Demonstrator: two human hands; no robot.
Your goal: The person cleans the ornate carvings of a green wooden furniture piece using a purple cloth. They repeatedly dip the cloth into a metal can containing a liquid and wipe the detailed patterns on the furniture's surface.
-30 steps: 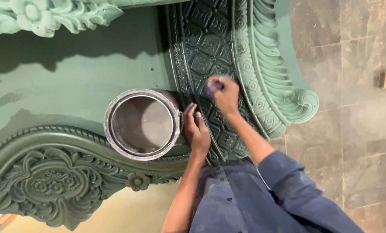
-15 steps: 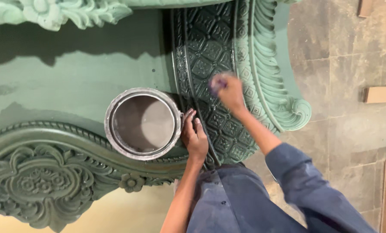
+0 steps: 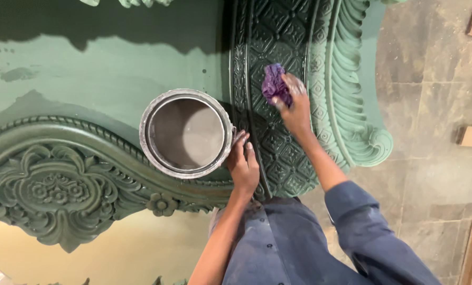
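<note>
Here the right hand [image 3: 295,108] has its fingers [image 3: 294,84] closed around a purple rag [image 3: 274,84], pressing it onto the carved green panel [image 3: 278,153]; the left hand [image 3: 244,166] rests loosely curled against the paint can [image 3: 185,133].

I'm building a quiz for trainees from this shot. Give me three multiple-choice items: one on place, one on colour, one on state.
1. Where does the paint can stand?
A. on the stone floor
B. on the green carved panel
C. on a shelf

2. What colour is the rag?
A. purple
B. white
C. yellow

3. How is the can?
A. lidded
B. tipped over
C. upright and open

Answers:
1 B, the can rests on the flat part of the green carved panel.
2 A, the right hand presses a purple rag to the carving.
3 C, its inside shows from above; the left hand touches its rim.
</note>
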